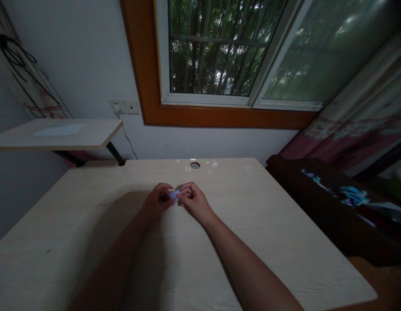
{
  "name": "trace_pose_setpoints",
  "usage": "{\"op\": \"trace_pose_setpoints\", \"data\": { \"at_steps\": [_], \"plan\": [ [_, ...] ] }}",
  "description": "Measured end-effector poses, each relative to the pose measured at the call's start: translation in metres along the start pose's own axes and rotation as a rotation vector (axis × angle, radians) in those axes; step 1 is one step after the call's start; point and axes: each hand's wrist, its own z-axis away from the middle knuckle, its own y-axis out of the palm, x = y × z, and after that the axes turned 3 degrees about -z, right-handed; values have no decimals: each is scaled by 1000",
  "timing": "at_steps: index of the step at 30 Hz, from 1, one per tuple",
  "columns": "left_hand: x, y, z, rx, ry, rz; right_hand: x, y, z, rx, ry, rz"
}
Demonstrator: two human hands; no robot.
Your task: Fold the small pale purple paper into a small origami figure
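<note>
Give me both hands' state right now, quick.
Left hand: closed, pinching the small pale paper piece.
Right hand: closed, pinching the same paper piece.

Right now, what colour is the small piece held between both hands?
The small piece looks pale lilac-blue, pinched between the left hand and right hand; head view shows it.

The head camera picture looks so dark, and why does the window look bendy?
In the head view the room is dim; light comes mainly from the window. Its frame and the desk edges bow from wide-lens distortion. A small glare patch sits by the desk's cable hole. The arms cast a soft shadow leftward. The small pale paper between left hand and right hand is too small to show detail.
</note>
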Motion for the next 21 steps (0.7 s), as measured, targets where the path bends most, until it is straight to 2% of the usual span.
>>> {"op": "trace_pose_setpoints", "data": {
  "at_steps": [21],
  "plan": [
    [-4, 1, 0, -10, -20, -34, 0, 0, 1, 13, -4, 3]
  ]
}}
